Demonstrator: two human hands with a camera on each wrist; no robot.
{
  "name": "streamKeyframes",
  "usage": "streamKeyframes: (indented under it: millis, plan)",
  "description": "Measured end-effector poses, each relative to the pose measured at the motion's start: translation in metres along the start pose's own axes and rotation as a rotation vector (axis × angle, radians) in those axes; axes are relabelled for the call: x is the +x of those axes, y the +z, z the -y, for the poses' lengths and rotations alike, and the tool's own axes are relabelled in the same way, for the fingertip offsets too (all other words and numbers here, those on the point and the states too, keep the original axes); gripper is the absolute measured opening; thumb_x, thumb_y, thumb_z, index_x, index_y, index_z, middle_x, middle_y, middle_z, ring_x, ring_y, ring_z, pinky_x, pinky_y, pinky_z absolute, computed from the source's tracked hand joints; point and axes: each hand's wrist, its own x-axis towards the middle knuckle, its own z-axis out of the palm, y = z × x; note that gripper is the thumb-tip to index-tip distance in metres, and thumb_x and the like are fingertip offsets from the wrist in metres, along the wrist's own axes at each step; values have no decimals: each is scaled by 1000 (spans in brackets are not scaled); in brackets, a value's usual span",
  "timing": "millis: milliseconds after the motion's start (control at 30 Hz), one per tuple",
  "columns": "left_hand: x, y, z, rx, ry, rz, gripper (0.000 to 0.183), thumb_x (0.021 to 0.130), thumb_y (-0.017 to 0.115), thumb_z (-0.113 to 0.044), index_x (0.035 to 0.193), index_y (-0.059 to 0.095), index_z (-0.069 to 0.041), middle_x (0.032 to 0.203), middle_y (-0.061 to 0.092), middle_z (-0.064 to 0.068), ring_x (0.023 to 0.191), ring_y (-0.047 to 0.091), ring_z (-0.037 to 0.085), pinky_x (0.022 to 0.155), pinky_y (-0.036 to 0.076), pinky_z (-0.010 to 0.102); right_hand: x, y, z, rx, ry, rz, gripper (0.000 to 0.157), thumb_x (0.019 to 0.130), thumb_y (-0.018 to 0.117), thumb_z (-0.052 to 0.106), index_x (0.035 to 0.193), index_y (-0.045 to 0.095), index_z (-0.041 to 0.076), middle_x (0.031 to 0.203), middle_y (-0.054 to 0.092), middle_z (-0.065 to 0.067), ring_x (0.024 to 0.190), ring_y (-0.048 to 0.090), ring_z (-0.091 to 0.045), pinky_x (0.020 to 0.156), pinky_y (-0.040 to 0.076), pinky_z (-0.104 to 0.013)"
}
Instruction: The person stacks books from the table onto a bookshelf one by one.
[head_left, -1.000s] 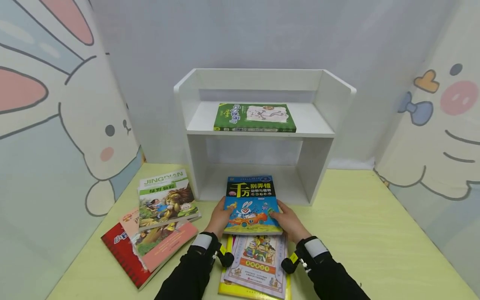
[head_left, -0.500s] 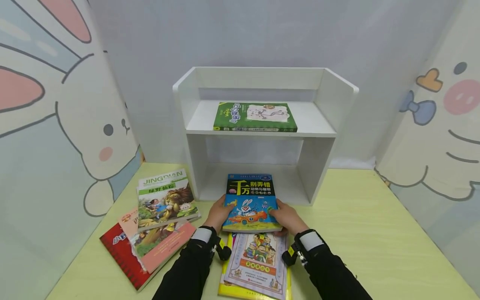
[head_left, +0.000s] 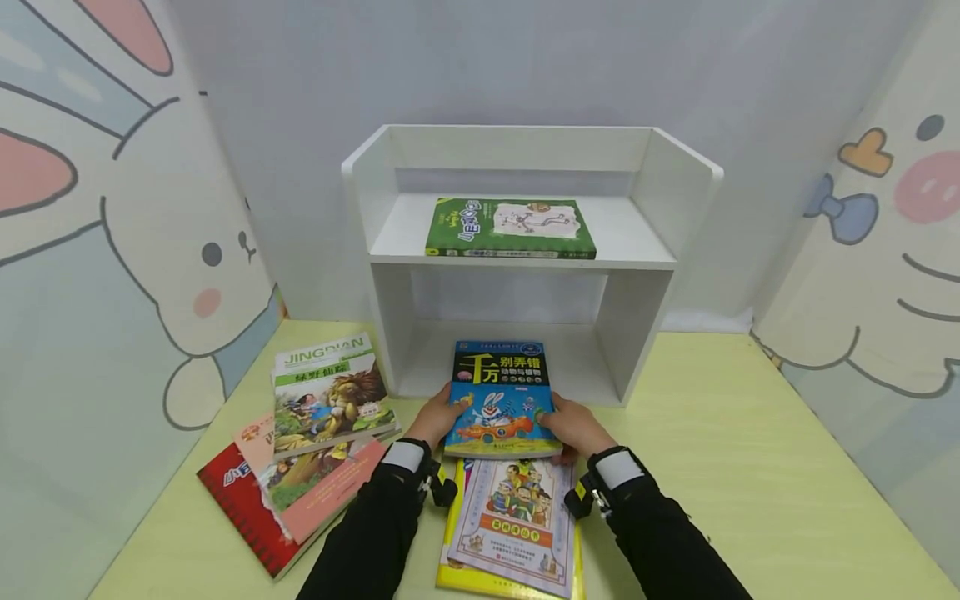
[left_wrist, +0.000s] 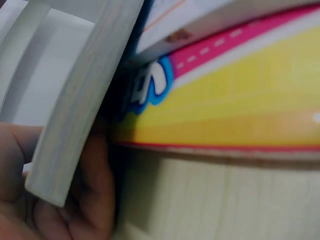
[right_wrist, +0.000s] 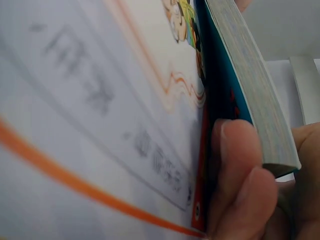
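Note:
Both hands hold a thick blue and black book (head_left: 498, 408) by its two long sides, in front of the white shelf's lower level. My left hand (head_left: 437, 417) grips its left edge, thumb on the cover; in the left wrist view the fingers (left_wrist: 97, 185) are curled under it. On the other side my right hand (head_left: 577, 427) pinches the right edge, with fingertips (right_wrist: 240, 145) beneath the book in the right wrist view. Below the held book lies a pale lilac book (head_left: 517, 533) on top of a yellow book (head_left: 457, 578).
A white two-level shelf (head_left: 525, 263) stands at the back of the table (head_left: 750, 467). A green book (head_left: 510, 228) lies flat on its upper level. To the left is a pile with a lion-cover book (head_left: 333, 408), a pink book (head_left: 337, 492) and a red book (head_left: 243, 512).
Both hands keep their hold on the blue and black book, which has shifted only slightly. The head view has tilted a little, so the shelf sits higher in it.

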Motion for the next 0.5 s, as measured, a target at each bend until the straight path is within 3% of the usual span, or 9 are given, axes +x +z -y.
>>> streamKeyframes:
  millis: [167, 300, 400, 500]
  plan:
    - [1, -1, 2, 63, 30, -18, 61, 96, 49, -24, 147, 20, -8, 144, 31, 21, 122, 40, 39, 98, 31, 51, 0, 0, 0, -20, -20, -8, 65, 94, 50, 28, 147, 19, 9, 104, 57, -20, 49, 58, -20, 42, 48, -31]
    - [1, -3, 7, 51, 54, 1, 60, 96, 49, -26, 146, 23, -8, 144, 30, 20, 128, 32, 40, 101, 28, 53, -6, -3, -1, -18, -46, -18, 67, 93, 50, 37, 144, 24, 1, 91, 62, -16, 45, 59, -19, 42, 48, -32]
    - [-2, -8, 8, 68, 55, 13, 56, 95, 51, -27, 144, 31, -9, 141, 36, 19, 126, 35, 39, 100, 30, 53, -16, -6, -4, -6, -47, -11, 69, 93, 50, 39, 141, 25, -4, 82, 62, -14, 48, 61, -19, 46, 51, -32]
    - [-9, -17, 7, 185, 80, -15, 50, 94, 52, -28, 138, 42, -7, 135, 44, 18, 121, 42, 37, 97, 34, 50, -28, -11, -7, -2, -65, -14, 67, 93, 51, 37, 138, 29, -7, 76, 63, -13, 55, 63, -21, 52, 53, -34]
